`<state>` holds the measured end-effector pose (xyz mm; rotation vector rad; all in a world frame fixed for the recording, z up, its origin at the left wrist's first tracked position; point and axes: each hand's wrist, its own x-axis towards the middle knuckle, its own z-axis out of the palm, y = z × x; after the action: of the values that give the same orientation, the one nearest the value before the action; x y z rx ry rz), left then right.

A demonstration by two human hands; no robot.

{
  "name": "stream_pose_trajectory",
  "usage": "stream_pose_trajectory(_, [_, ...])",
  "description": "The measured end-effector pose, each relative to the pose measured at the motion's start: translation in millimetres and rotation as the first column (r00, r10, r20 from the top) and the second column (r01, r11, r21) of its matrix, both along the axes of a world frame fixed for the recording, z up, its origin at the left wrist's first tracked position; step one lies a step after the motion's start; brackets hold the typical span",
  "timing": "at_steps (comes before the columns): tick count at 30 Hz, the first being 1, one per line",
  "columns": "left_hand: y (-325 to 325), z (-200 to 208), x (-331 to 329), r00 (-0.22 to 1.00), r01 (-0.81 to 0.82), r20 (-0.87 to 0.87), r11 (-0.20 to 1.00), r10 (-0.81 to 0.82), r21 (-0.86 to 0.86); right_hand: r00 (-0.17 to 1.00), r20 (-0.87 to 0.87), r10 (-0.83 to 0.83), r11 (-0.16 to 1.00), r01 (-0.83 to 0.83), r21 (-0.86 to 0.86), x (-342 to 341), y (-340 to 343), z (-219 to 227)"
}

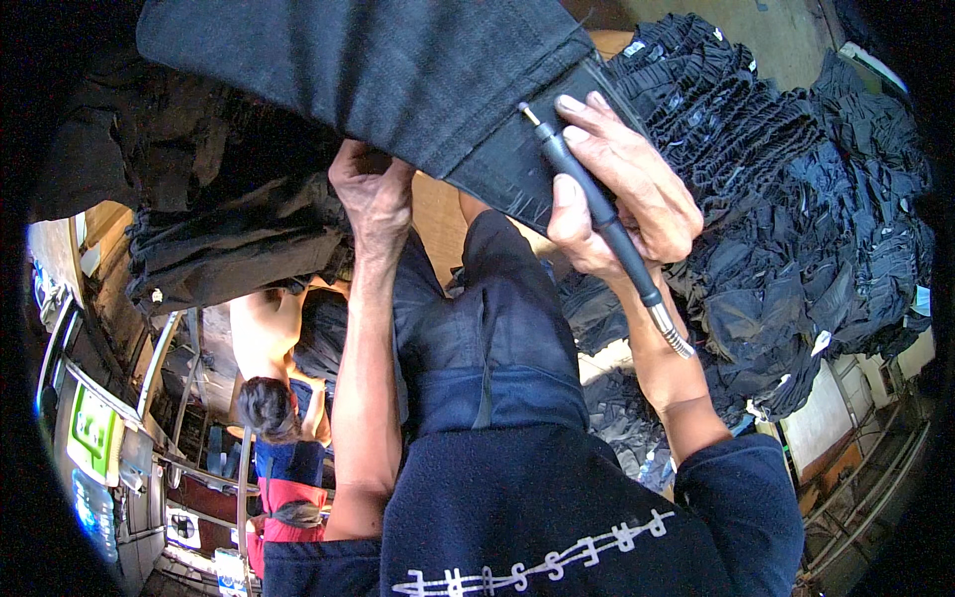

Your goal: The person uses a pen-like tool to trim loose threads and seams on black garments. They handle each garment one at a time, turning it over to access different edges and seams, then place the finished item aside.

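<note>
Head view: heaped clothes lie right of the dark cloth. Cloth slants down rightward to a seamed end. Left hand pinches its lower edge, fingertips partly hidden. Right hand, at the cloth's right end and nearer its seam, curls round a pen-shaped tool. Tool's long axis points up-left, roughly crosswise to the seam; metal tip beside it, contact unclear.
</note>
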<state>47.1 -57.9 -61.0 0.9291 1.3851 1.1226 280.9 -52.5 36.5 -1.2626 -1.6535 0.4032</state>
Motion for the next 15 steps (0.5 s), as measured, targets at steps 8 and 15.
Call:
stream_pose_trajectory(8, [3.0, 4.8, 0.7, 1.000, 0.005, -0.016, 0.999, -0.006, -0.035, 0.995, -0.016, -0.102, 0.993, 0.101, -0.052, -10.8, -0.7, 6.8])
stream_pose_trajectory(15, [4.0, 0.1, 1.9, 0.995, -0.035, -0.093, 0.996, 0.027, -0.085, 0.999, -0.023, -0.031, 0.999, 0.030, -0.028, -5.4, -0.8, 1.0])
